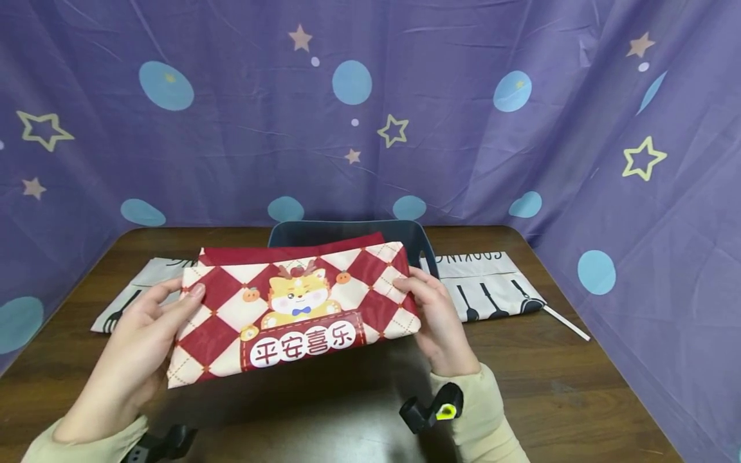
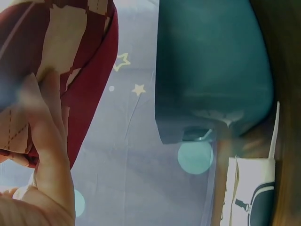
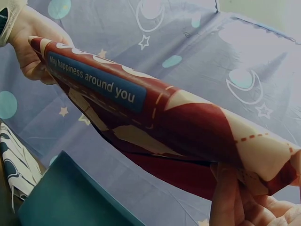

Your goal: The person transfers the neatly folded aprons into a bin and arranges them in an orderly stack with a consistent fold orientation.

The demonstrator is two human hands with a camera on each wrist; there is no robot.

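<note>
We see a purple fabric curtain printed with blue spots and stars filling the background, its upper part cut off in the head view. Below it, a brown wooden table runs out of frame. On it stands a dark teal plastic bin, mostly hidden behind the folded red-and-cream checked cloth; we cannot see what the bin holds. The left wrist view shows its smooth wall instead.

That checked cloth is held up above the table, in front of the bin, a plain red layer showing behind. It covers the inner ends of two folded white cloths with black utensil prints.

The left hand pinches the checked cloth's left edge, thumb on the front, most fingers hidden behind. The right hand grips its right edge.

Only the right wrist view gives us a blue label reading "May happiness around you". A thin white stick projects from the right-hand white cloth.
</note>
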